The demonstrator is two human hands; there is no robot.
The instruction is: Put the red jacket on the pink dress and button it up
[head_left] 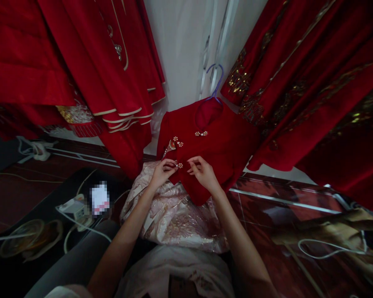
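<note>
A red jacket (224, 145) hangs from a purple hanger (217, 82), its lower part lying over pale, shiny patterned fabric (183, 215) on my lap. My left hand (162, 174) is closed at the jacket's front edge, its fingertips at a beaded flower-shaped fastener (179, 165). Just to the right, my right hand (204, 174) hovers over the red cloth with thumb and forefinger pinched together; whatever is between them is too small to see. A beaded ornament (170, 145) sits above my left hand, and another beaded fastener (201, 133) closes the neckline.
Red garments (112, 74) with pale trim hang at left, and sequined red garments (286, 91) at right. A dark surface at lower left bears a white plug block (74, 207), cables and a clear round container (23, 238). Brown wrapping (329, 236) and a white cord lie at right.
</note>
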